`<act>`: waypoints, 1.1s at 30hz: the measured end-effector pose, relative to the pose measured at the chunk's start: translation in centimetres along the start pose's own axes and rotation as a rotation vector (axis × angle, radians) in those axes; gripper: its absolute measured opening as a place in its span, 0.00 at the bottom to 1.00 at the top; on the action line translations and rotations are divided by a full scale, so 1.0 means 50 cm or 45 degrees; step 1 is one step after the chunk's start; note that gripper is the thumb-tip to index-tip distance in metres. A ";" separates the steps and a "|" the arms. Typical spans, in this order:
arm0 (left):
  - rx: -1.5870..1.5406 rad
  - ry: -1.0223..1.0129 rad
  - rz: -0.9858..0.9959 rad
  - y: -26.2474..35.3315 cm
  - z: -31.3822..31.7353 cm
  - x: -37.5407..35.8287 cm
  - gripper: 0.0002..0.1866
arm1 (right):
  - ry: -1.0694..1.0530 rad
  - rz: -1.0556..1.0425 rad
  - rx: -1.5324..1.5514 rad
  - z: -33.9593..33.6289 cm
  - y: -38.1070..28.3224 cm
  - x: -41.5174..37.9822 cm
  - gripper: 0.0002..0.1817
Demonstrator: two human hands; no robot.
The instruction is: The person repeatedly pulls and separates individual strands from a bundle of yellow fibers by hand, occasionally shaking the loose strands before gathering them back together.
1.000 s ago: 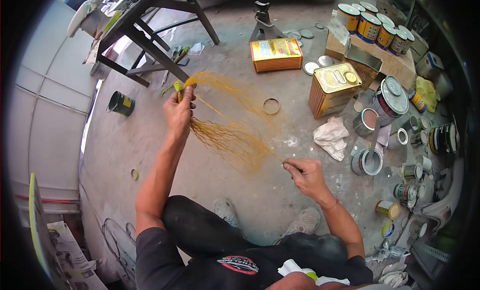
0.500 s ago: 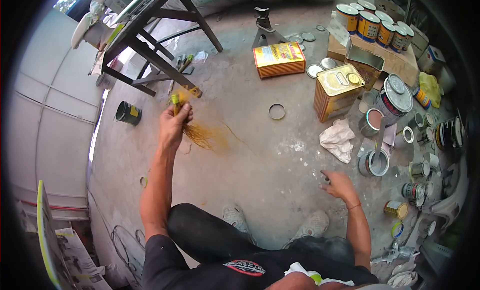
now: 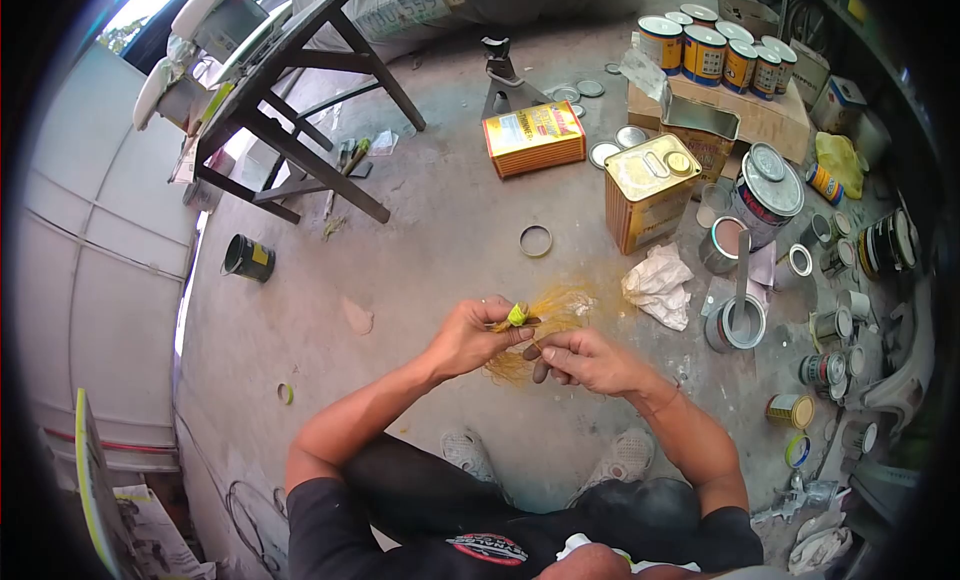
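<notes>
A loose bundle of yellow fibres [image 3: 560, 304] with a bright yellow-green knob is in front of me, above the floor between my knees and the cans. My left hand [image 3: 463, 337] is closed around it near the knob, thumb and fingers pressed together. Close beside it, my right hand [image 3: 595, 362] pinches at strands on the bundle's right side. Fine fibres fan out past both hands and some hang below them. Exactly which strands the right fingers hold is too fine to make out.
Ahead lies a yellow thinner tin [image 3: 534, 140], with an upright square tin [image 3: 652, 190] to its right. A crumpled white cloth [image 3: 658, 287] and an open grey paint can [image 3: 735, 325] lie nearer. A dark trestle [image 3: 300, 130] and a black can [image 3: 248, 258] stand left.
My left hand has brought the fibre bundle down and right, from beside the trestle to in front of me. My right hand has moved left to meet it and now pinches its strands.
</notes>
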State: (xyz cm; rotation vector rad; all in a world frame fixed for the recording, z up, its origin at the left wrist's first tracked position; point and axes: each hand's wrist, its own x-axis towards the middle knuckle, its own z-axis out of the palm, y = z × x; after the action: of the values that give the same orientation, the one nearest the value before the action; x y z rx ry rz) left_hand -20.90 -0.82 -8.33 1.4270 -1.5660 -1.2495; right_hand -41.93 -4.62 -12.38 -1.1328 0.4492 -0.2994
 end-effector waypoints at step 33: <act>-0.329 0.527 -0.311 0.096 -0.148 -0.055 0.12 | 1.081 -0.320 -0.793 -0.107 0.054 -0.060 0.10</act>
State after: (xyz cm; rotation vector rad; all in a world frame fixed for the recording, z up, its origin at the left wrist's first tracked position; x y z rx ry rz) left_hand -15.17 0.06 -1.10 1.6125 -0.9427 -1.1494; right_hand -47.16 -6.48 -16.15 -1.6497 1.2078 -0.9177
